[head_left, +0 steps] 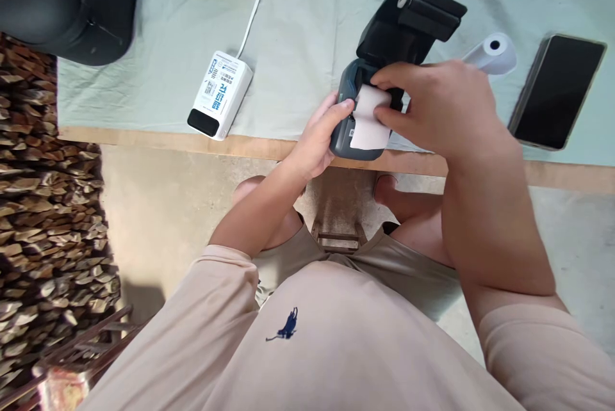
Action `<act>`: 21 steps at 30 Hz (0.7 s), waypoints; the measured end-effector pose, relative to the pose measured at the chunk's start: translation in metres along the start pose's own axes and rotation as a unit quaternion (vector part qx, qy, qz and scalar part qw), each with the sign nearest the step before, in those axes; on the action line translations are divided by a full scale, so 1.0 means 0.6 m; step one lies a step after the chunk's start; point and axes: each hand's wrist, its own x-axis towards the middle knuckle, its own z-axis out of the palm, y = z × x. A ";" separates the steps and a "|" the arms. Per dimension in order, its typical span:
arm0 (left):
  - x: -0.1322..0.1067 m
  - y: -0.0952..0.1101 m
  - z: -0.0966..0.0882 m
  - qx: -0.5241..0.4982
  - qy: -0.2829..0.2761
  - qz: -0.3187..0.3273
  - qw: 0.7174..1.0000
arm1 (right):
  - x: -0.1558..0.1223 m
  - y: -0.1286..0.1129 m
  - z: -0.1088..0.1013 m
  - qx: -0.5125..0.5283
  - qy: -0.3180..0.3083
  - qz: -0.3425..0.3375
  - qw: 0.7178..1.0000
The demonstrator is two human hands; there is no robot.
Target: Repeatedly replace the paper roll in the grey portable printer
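A dark grey portable receipt printer (342, 136) is at the table's front edge, its black lid (401, 27) swung up and away from me. My left hand (318, 132) grips the printer's left side, thumb on the rim of the paper bay. White receipt paper (371, 123) lies in the bay, its loose end hanging toward me over the front. Over the right side, my right hand (439, 107) has thumb and forefinger on the paper, bent in a pinch. Part of the bay is hidden behind those fingers.
Right of the printer lies a white paper roll (502, 59) with a dark core, then a smartphone (560, 91). To the left are a white power bank (223, 88) with a short cable and a black case (100, 1). Stacked firewood (48, 219) stands beyond the table's left end.
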 end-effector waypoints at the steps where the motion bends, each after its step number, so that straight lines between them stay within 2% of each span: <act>1: -0.001 0.000 0.000 0.006 0.001 0.003 1.000 | -0.001 -0.006 -0.004 -0.013 -0.015 0.002 1.000; 3: -0.002 0.000 0.000 0.013 0.002 0.005 1.000 | 0.001 -0.012 -0.004 -0.019 -0.023 0.000 1.000; 6: -0.002 0.001 0.003 0.005 0.002 0.008 1.000 | 0.008 -0.008 0.006 0.000 0.000 0.005 1.000; 10: 0.000 0.003 0.007 -0.027 0.023 -0.009 0.999 | 0.002 0.007 0.009 0.131 0.062 -0.020 0.989; 12: 0.002 0.006 0.007 -0.035 0.049 -0.032 0.998 | -0.003 0.013 0.007 0.240 0.108 -0.021 0.965; 15: 0.001 0.012 0.008 -0.045 0.070 -0.054 0.995 | -0.004 0.028 0.009 0.418 0.169 0.015 0.892; 18: -0.002 0.019 0.011 -0.062 0.061 -0.058 0.995 | 0.008 0.059 0.027 0.532 0.163 0.047 0.830; 21: -0.006 0.025 0.016 -0.076 0.058 -0.059 0.994 | 0.021 0.095 0.062 0.560 0.157 0.064 0.811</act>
